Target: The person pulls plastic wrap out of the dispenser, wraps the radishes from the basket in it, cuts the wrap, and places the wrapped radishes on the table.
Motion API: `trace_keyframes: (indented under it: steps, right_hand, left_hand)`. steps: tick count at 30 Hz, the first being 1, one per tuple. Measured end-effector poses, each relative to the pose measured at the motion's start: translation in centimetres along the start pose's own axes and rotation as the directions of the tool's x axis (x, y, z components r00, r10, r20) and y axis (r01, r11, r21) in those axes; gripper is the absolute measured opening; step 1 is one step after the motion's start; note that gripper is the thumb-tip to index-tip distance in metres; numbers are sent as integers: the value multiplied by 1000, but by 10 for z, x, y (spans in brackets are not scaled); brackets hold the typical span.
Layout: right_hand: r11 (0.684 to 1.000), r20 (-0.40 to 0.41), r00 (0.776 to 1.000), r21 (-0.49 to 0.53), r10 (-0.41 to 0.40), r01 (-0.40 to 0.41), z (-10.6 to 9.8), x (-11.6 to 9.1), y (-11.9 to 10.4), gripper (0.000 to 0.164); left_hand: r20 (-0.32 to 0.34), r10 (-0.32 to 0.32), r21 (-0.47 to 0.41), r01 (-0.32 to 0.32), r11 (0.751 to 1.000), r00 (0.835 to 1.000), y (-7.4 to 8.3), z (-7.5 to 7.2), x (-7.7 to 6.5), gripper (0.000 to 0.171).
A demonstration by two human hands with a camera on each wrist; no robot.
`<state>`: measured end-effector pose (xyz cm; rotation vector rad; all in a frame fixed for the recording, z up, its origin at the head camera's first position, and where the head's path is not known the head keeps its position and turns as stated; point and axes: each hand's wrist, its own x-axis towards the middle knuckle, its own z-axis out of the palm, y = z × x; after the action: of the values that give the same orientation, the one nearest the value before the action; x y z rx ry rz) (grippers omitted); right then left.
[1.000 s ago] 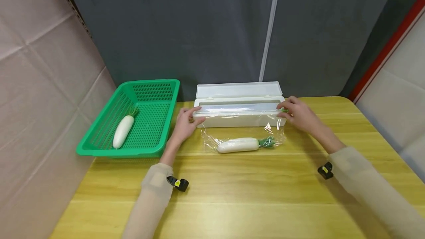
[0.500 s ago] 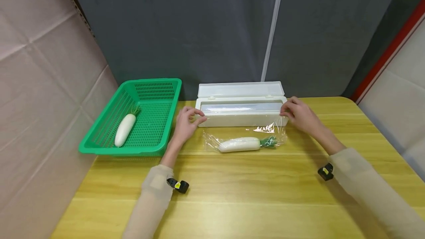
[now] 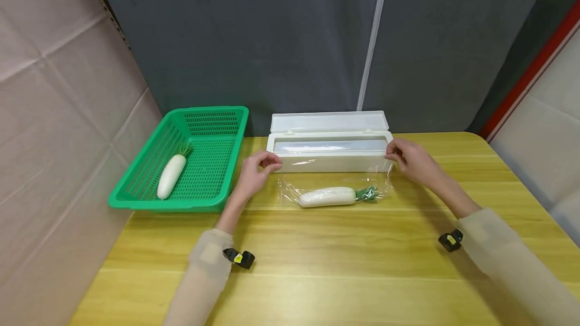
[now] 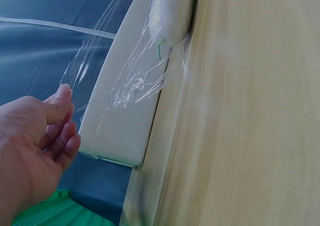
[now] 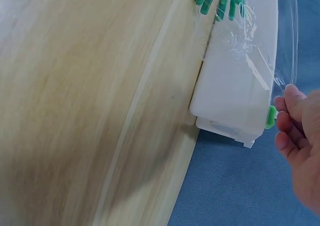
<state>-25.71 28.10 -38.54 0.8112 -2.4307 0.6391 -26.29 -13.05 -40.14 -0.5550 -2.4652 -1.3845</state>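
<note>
A white plastic box [image 3: 335, 165], its clear lid [image 3: 328, 122] tipped back, holds a roll of cling film. From it a sheet of cling film [image 4: 135, 88] comes forward over a white radish [image 3: 327, 197] with a green top, lying on the table in front. My left hand [image 3: 255, 172] pinches the film's left corner between thumb and forefinger, near the box's left end. At the right end, my right hand [image 3: 414, 162] pinches the other corner, close to a green slider [image 5: 270, 117] on the box.
Left of the box stands a green basket [image 3: 210, 160] with another white radish [image 3: 171, 176] inside. A grey panel [image 3: 272, 39] rises behind the wooden table [image 3: 317, 265]. A pale wall [image 3: 54, 140] borders the left side.
Both hands have drawn slightly toward me from the box's ends. Their fingers, earlier parted at the box's edge, now pinch the film's corners. The radishes and basket stay put.
</note>
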Motion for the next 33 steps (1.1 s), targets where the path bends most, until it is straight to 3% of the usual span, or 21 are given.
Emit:
trace_keyframes:
  steps: [6, 16, 24, 33]
  right_hand:
    - [1000, 23, 1000, 7, 21, -22, -6, -5, -6, 12]
    - [998, 79, 997, 51, 24, -28, -17, -20, -17, 14]
    - [994, 116, 993, 110, -14, 1, -21, -33, -24, 21]
    - [977, 157, 986, 209, -64, 30, -20, -43, -25, 26]
  left_hand:
    - [55, -5, -16, 6, 1000, 998, 6, -3, -9, 5]
    - [139, 66, -21, -64, 998, 988, 9, -6, -26, 8]
    - [230, 112, -55, -102, 993, 967, 14, -11, -37, 11]
    - [322, 112, -75, -93, 993, 940, 16, -15, -45, 10]
